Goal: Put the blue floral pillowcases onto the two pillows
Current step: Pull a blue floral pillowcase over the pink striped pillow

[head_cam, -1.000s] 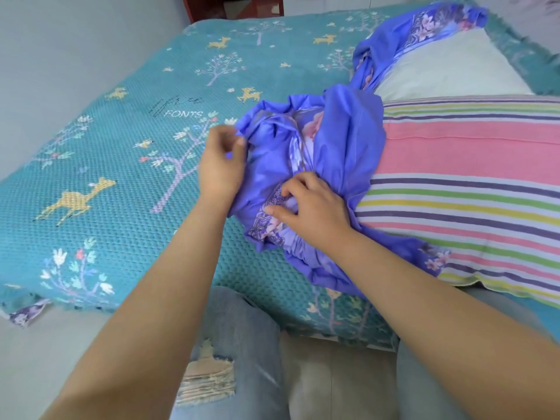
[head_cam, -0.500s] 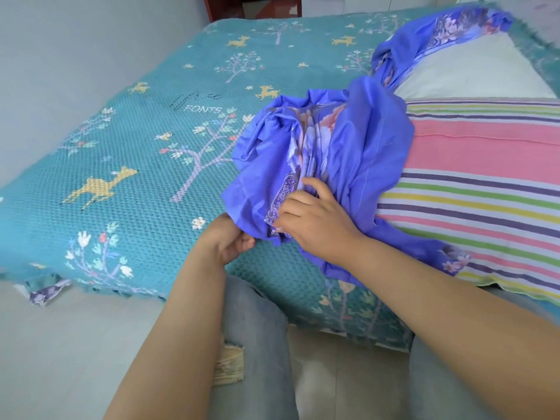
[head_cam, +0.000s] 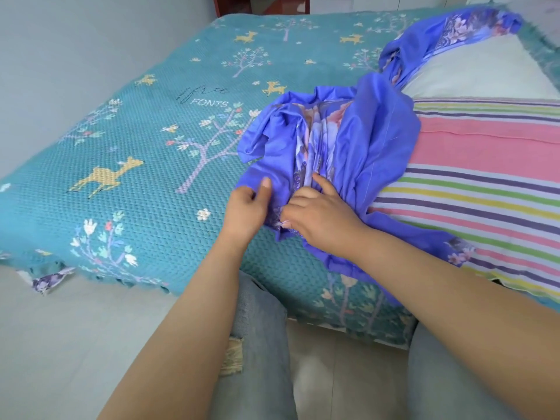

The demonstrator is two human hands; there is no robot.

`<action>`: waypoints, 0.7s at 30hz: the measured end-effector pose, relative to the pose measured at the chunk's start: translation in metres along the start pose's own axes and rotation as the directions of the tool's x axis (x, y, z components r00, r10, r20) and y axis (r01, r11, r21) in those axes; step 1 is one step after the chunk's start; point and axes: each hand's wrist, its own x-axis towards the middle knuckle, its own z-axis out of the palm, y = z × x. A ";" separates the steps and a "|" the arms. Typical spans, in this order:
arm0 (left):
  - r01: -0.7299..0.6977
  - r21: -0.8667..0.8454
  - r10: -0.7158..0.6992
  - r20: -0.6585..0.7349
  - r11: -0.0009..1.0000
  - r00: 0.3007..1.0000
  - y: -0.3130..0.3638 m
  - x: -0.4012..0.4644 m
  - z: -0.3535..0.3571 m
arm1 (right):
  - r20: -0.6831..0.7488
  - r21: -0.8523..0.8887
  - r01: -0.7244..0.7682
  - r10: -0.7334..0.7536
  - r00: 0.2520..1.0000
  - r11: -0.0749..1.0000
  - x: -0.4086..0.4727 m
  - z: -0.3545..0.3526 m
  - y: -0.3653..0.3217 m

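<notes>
A blue floral pillowcase (head_cam: 360, 147) lies bunched up at the left end of a striped pillow (head_cam: 485, 183) on the bed. My left hand (head_cam: 247, 209) pinches its near left edge, thumb on top of the cloth. My right hand (head_cam: 321, 215) grips the gathered folds right beside it, fingers curled into the fabric. A second blue floral pillowcase (head_cam: 448, 34) is draped along the far edge of a white pillow (head_cam: 478, 71) behind the striped one.
The bed carries a teal bedspread (head_cam: 145, 165) with deer and tree patterns, open to the left. Its near edge runs just in front of my knees in jeans (head_cam: 260, 344). A pale floor and a grey wall lie to the left.
My left hand moved from the pillowcase's upper left part down to its near edge and now pinches it beside my right hand. The right hand has kept its grip on the folds.
</notes>
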 end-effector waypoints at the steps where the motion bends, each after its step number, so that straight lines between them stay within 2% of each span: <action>1: 0.020 0.034 -0.016 -0.111 0.999 0.994 0.000 0.016 -0.001 | -0.056 -0.027 0.048 -0.050 0.997 0.998 -0.004 0.003 -0.001; 2: 0.032 0.013 -0.030 -0.173 0.999 0.984 0.000 0.034 -0.003 | -0.102 -0.052 0.093 -0.098 0.990 0.994 -0.008 0.005 -0.002; 5: 0.137 -0.018 -0.138 -0.139 0.990 0.981 -0.004 0.074 0.001 | -0.124 -0.082 0.143 -0.152 0.981 0.986 -0.023 0.001 0.002; 7: 0.184 0.033 -0.180 -0.098 0.982 0.979 -0.010 0.083 0.011 | -0.079 -0.066 0.061 -0.066 0.995 0.996 -0.026 -0.002 0.009; 9: 0.178 -0.009 -0.178 -0.066 0.984 0.982 -0.011 0.081 0.014 | -0.023 0.024 -0.084 0.084 0.996 0.996 -0.021 -0.006 0.013; 11: 0.190 -0.226 -0.207 -0.054 0.955 0.977 -0.008 0.070 0.008 | 0.064 0.112 -0.231 0.225 0.972 0.966 -0.011 -0.012 0.011; 12: 0.195 -0.390 -0.241 -0.073 0.900 0.968 -0.008 0.062 0.005 | 0.114 0.116 -0.284 0.271 0.956 0.952 -0.007 -0.012 0.012; 14: 0.126 -0.684 -0.320 -0.164 0.719 0.933 -0.014 0.038 0.003 | 0.113 0.092 -0.329 0.318 0.941 0.940 0.000 -0.010 0.014; 15: 0.069 -0.761 -0.364 -0.227 0.645 0.903 -0.020 0.025 0.004 | 0.114 0.086 -0.355 0.345 0.932 0.931 0.004 -0.012 0.014; 17: 0.001 -0.789 -0.446 -0.347 0.615 0.825 -0.031 0.004 0.004 | 0.128 0.089 -0.403 0.391 0.911 0.911 0.014 -0.012 0.014; 19: 0.019 -0.751 -0.496 -0.417 0.660 0.761 -0.036 -0.001 0.001 | 0.140 0.081 -0.436 0.423 0.895 0.896 0.019 -0.009 0.013; 21: 0.104 -0.768 -0.523 -0.324 0.631 0.788 -0.036 0.003 -0.005 | 0.092 0.049 -0.407 0.401 0.911 0.912 0.016 -0.005 0.009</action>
